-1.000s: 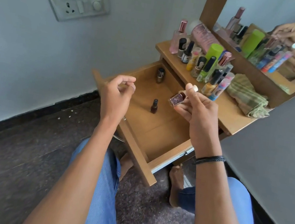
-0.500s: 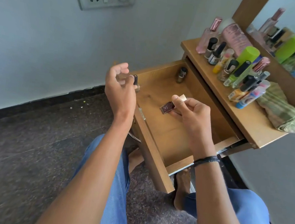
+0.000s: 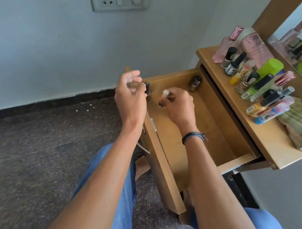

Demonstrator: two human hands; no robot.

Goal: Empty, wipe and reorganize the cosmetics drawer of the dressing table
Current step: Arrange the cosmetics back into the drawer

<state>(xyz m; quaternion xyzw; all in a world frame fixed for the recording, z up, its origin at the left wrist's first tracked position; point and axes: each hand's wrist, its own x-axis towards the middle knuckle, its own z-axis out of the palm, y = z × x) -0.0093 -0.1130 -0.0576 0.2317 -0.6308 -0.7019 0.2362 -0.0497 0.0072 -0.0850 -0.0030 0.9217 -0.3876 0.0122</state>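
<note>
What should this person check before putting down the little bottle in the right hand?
1. Right hand grips the white-capped bottle: ok.
2. Its cap screwed tight: cannot tell.
3. Drawer pulled open: ok.
4. Bare wood showing on the drawer floor beside the right hand: ok.
5. Left hand pinches the black-capped bottle aside, at the drawer's left wall: ok.
6. Corner bottle stands apart from both hands: ok.
</note>
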